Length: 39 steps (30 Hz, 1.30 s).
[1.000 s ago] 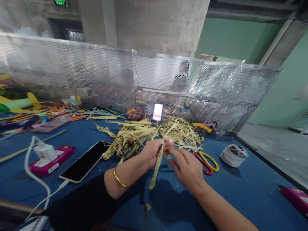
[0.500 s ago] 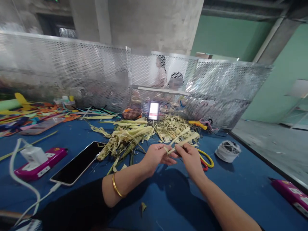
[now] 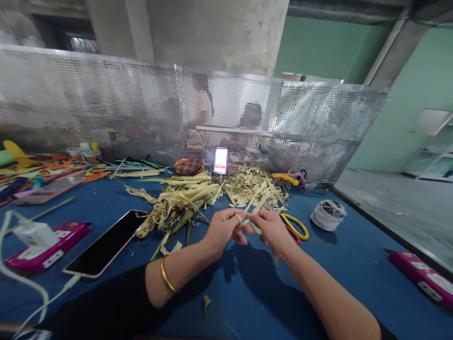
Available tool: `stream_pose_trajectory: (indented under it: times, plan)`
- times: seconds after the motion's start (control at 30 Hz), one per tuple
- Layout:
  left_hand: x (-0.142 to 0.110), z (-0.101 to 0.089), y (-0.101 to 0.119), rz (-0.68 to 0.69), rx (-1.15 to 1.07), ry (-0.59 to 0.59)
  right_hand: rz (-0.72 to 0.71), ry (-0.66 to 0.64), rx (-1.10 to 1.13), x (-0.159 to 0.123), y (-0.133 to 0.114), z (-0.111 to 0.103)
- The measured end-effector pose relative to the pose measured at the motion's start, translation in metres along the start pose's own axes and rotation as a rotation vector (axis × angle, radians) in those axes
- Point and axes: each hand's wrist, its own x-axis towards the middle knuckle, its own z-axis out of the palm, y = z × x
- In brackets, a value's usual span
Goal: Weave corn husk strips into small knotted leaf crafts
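Note:
Both hands meet over the middle of the blue table, fingers closed on pale green strips of dried husk point(image 3: 258, 202). My left hand point(image 3: 225, 227) pinches the strips where they cross. My right hand point(image 3: 272, 228) grips them from the other side, and one end hangs below its fingers. Just beyond my right hand lie scissors with yellow and red handles point(image 3: 300, 227), partly hidden by it. A heap of long husk leaves point(image 3: 184, 198) is at the left, and a pile of shredded husk scraps point(image 3: 253, 182) sits behind my hands.
A charging phone point(image 3: 106, 243) and a magenta power strip point(image 3: 47, 248) lie at the left. To the right are a spool of white twine point(image 3: 328, 215) and another magenta power strip point(image 3: 421, 276). A lit phone point(image 3: 221, 160) stands before a perforated metal screen point(image 3: 134, 104); people are behind it.
My right hand has turned the husk strip, so its end now hangs below the fingers rather than pointing up and right. The whole view has shifted slightly.

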Motion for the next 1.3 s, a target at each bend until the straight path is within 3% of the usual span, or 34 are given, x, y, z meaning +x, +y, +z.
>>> stream_pose_trajectory:
  times: [0.17, 0.3, 0.43, 0.53, 0.6, 0.67, 0.8, 0.87, 0.97, 1.1, 1.3]
  plan:
    - [0.0, -0.004, 0.007, -0.101, 0.062, -0.179, 0.082, -0.034, -0.025, 0.002, 0.002, -0.001]
    - [0.004, -0.009, 0.01, -0.148, -0.045, -0.056, 0.049, -0.031, -0.003, 0.001, -0.002, -0.003]
    - [0.011, -0.016, 0.013, -0.206, -0.171, 0.097, -0.103, -0.232, 0.118, -0.006, -0.013, -0.009]
    - [0.013, -0.02, 0.017, -0.222, -0.168, 0.09, -0.235, -0.41, 0.071, -0.009, -0.018, -0.014]
    - [0.013, -0.021, 0.018, -0.227, -0.134, 0.043, -0.301, -0.46, 0.014, -0.008, -0.016, -0.016]
    - [0.011, -0.019, 0.019, -0.212, -0.079, 0.003, -0.407, -0.395, -0.07, -0.006, -0.013, -0.017]
    - [0.004, -0.013, 0.019, -0.154, 0.046, -0.071, -0.809, -0.026, -0.311, -0.005, -0.009, -0.015]
    - [0.001, -0.009, 0.019, -0.141, 0.102, -0.12, -0.924, 0.063, -0.403, -0.006, -0.01, -0.014]
    - [-0.003, -0.007, 0.02, -0.124, 0.162, -0.181, -0.916, 0.03, -0.492, -0.008, -0.011, -0.012]
    - [-0.003, -0.009, 0.02, -0.157, 0.16, -0.207, -0.78, 0.036, -0.536, -0.009, -0.007, -0.008]
    - [0.003, -0.015, 0.02, -0.255, 0.144, -0.145, -0.621, 0.048, -0.428, -0.007, -0.003, -0.007]
